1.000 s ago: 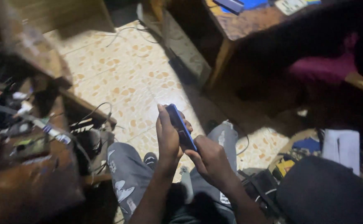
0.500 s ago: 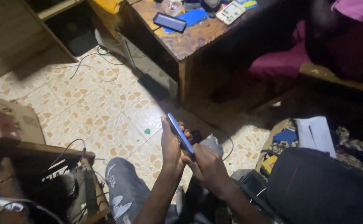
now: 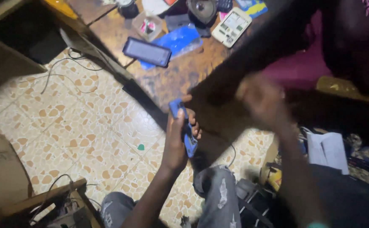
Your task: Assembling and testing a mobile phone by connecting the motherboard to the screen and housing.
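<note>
Within the left hand's [image 3: 177,141] grip: blue phone [image 3: 184,128].

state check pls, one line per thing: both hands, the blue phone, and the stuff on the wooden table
left hand: closed around the blue phone
blue phone: held on edge, above the floor
right hand: raised, empty, motion-blurred
dark phone: lying flat on the wooden table, screen off
white handset: lying flat on the table
blue plastic sheet: flat, partly under the dark phone
</note>
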